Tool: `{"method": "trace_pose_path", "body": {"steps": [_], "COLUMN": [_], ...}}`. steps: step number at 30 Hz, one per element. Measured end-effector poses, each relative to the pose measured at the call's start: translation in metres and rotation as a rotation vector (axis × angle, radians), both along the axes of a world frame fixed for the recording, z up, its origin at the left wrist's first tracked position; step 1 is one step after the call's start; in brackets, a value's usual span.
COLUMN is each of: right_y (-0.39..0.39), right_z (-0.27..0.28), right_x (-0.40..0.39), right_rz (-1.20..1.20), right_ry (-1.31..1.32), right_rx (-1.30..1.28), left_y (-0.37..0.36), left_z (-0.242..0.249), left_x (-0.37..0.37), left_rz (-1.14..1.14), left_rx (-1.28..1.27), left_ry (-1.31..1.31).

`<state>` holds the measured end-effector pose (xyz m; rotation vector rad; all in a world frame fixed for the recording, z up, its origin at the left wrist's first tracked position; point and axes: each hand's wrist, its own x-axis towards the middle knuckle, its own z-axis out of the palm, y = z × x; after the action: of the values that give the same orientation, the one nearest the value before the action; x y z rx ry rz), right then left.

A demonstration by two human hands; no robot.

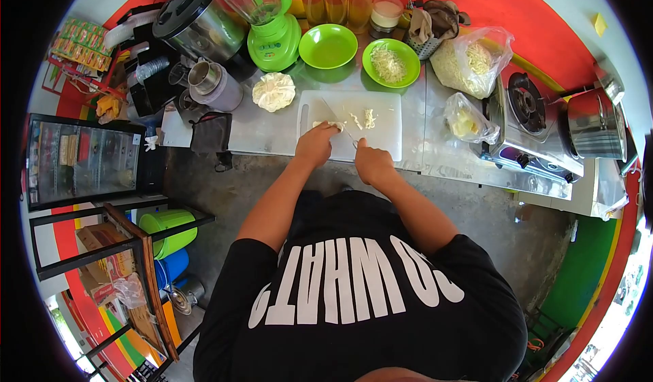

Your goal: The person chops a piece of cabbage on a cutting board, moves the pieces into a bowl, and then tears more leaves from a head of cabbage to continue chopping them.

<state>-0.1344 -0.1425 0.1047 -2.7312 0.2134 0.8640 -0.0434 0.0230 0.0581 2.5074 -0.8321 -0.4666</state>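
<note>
Head view, looking straight down over the person's shoulders.

Left hand (317, 144): fingers curled down, pressing a pale piece of cabbage (326, 124) onto the white cutting board (381, 144). The piece lies at the board's near-left part, mostly covered by the hand.

Right hand (373, 163): fingers closed round the handle of a knife (338, 120); the blade angles up and left across the board, its edge just beside the left hand's fingertips.

Shredded cabbage strips (363, 119) lie in a small heap on the board, right of the blade.

The cutting board sits on a metal counter (272, 134). Left of the board, on the counter: a cabbage chunk (273, 91), cut face not discernible.

Behind the board: empty green bowl (328, 45); second green bowl (406, 54) holding shredded cabbage. Further left, a green blender (266, 18) and a rice cooker (201, 23).

Right of the board: two clear plastic bags, the larger (473, 59) with pale shreds, the smaller (469, 120) with contents I cannot identify. Beyond them a gas stove (527, 127), and a steel pot (595, 124) at the far right.
</note>
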Motion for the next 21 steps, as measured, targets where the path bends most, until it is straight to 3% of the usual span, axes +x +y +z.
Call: {"method": "trace_pose_path", "body": {"steps": [5, 10, 17, 21], "right_y": [0.004, 0.007, 0.009, 0.01], "right_z": [-0.017, 0.001, -0.029, -0.011], "right_x": [0.012, 0.018, 0.017, 0.029], "right_rz": [-0.026, -0.024, -0.056, -0.028], "right_ry": [-0.008, -0.005, -0.062, -0.031], "right_rx": [0.03, 0.036, 0.026, 0.018], "left_y": [0.002, 0.004, 0.006, 0.007], "left_z": [-0.002, -0.005, -0.004, -0.005], "left_x": [-0.002, 0.001, 0.001, 0.0], "left_rz": [0.002, -0.03, -0.045, -0.064], "left_rx": [-0.009, -0.076, -0.106, -0.127], "left_ry": [-0.025, -0.015, -0.05, -0.036]}}
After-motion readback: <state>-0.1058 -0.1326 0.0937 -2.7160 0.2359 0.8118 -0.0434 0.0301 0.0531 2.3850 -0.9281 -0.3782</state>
